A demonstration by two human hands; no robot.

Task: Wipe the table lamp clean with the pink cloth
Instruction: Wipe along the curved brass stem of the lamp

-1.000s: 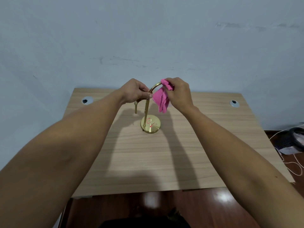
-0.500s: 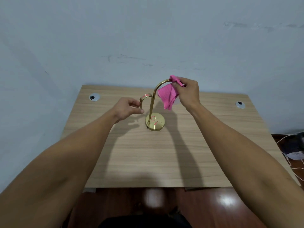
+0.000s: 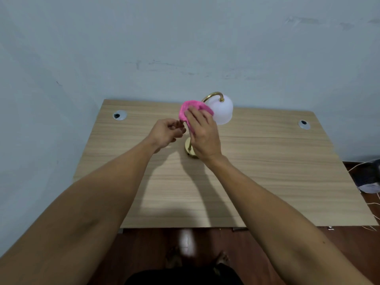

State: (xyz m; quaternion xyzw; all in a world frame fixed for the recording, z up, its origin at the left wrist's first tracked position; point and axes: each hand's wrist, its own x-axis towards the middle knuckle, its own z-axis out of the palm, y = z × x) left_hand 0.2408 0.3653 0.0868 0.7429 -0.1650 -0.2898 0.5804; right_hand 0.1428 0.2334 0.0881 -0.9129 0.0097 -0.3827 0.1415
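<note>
A small table lamp stands mid-table, with a white bell shade (image 3: 223, 112), a curved gold arm (image 3: 213, 94) and a round gold base (image 3: 188, 149) partly hidden by my right hand. My right hand (image 3: 202, 133) holds the pink cloth (image 3: 188, 109) bunched against the lamp's stem, left of the shade. My left hand (image 3: 167, 134) sits just left of it, its fingers curled and pinching the cloth's lower left edge. The stem itself is hidden behind the cloth and hands.
The wooden table (image 3: 267, 171) stands against a pale blue wall, with a cable grommet at back left (image 3: 119, 115) and one at back right (image 3: 304, 124). White cables and a dark object (image 3: 368, 177) lie on the floor at right.
My right hand brought the cloth down from the top of the arm to the stem's left side. The white shade is now uncovered. My left hand moved up to the cloth.
</note>
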